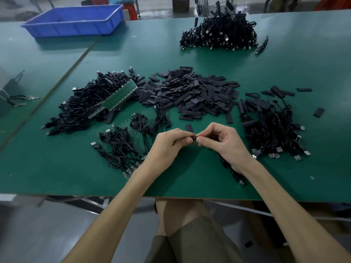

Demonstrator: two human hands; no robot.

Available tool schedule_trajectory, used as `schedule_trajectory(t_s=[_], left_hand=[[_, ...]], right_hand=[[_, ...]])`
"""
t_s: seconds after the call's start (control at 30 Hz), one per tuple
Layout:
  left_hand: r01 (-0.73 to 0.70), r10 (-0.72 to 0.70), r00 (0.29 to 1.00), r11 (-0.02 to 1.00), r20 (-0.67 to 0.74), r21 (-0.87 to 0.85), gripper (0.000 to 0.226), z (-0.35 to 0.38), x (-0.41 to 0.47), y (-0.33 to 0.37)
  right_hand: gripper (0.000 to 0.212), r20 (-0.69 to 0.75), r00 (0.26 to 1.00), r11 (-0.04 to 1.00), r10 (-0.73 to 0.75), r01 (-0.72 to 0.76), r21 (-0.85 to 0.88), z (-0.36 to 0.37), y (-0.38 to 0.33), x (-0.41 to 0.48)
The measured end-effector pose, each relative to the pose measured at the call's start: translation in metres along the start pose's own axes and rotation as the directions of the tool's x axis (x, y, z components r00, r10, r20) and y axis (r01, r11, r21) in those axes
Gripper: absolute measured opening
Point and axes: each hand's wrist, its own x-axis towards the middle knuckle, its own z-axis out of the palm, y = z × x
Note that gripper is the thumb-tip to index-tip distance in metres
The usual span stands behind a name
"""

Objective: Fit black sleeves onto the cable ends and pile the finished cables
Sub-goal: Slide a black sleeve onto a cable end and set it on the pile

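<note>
Between left hand (169,144) and right hand (225,142): sleeve (194,138) (pinched).

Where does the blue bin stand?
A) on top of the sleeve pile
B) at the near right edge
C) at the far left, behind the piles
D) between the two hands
C: the bin stands at the far left, well behind the sleeve pile.

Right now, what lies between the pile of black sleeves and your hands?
In the head view, one loose sleeve and a coiled cable on green table.
</note>
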Motion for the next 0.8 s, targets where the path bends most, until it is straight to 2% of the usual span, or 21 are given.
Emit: schedule_trajectory(t_s=[0.1,0.3,0.8], left_hand=[[-0.016,0.015,0.999,1.0,-0.049,-0.013,0.018,0.0013,-0.0004,-0.0027],[-0.082,0.089,0.99,0.994,-0.106,0.07,0.017,0.0026,-0.0025,-0.0012],[-0.126,0.14,0.982,0.986,-0.129,0.113,0.015,0.001,-0.0028,0.0022]], right_hand=[[0.009,0.007,1.0,1.0,0.003,-0.003,0.002,0.0007,-0.0007,-0.0004],[0.007,0.003,1.0,1.0,0.021,-0.021,-0.01,0.0022,-0.0007,-0.0005],[0.006,-0.003,1.0,0.999,0.028,-0.028,-0.022,0.0033,-0.0004,0.0008]])
